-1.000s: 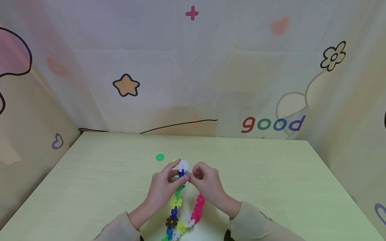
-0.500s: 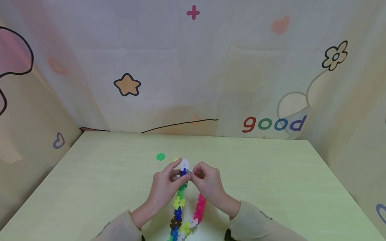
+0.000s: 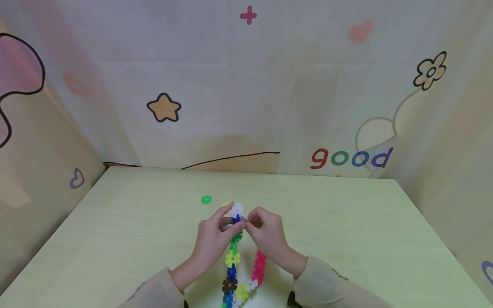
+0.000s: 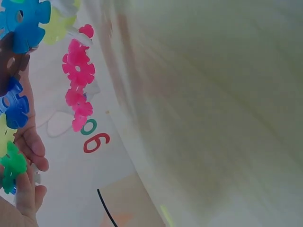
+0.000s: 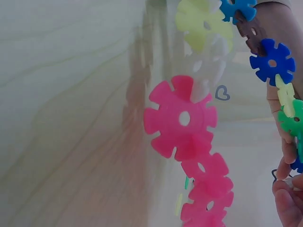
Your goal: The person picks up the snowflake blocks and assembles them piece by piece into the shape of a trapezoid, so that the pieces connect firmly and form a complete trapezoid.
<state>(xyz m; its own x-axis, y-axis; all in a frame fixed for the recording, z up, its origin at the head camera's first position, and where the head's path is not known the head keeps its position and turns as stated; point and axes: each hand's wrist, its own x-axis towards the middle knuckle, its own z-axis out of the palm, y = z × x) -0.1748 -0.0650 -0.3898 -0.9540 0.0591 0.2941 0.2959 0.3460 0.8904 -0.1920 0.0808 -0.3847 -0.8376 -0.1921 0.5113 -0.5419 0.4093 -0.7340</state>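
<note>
A chain of slotted plastic snowflake discs hangs in a loop below both hands. Near its upper end, by a dark blue disc (image 3: pixel 236 219), my left hand (image 3: pixel 211 237) grips it between thumb and fingers. A white disc (image 3: pixel 237 209) stands up at the top, touched by the left index fingertip. My right hand (image 3: pixel 268 233) pinches a small whitish disc (image 3: pixel 244 218), seen edge-on against the blue one. Down the left strand come green, yellow (image 3: pixel 233 259), blue and brown discs (image 3: pixel 230 285). The pink discs (image 5: pixel 182 118) form the other strand, partly hidden behind the right wrist.
On the pale table (image 3: pixel 327 222) a loose green disc (image 3: pixel 206 199) lies beyond the left hand. A yellow disc (image 3: pixel 225 205) shows partly behind the left fingers. A printed cloth (image 3: pixel 231 85) closes off the back and sides.
The whole view has drifted slightly, and the hanging chain has swung a little to the right. Both hands keep their grip at nearly the same spot.
</note>
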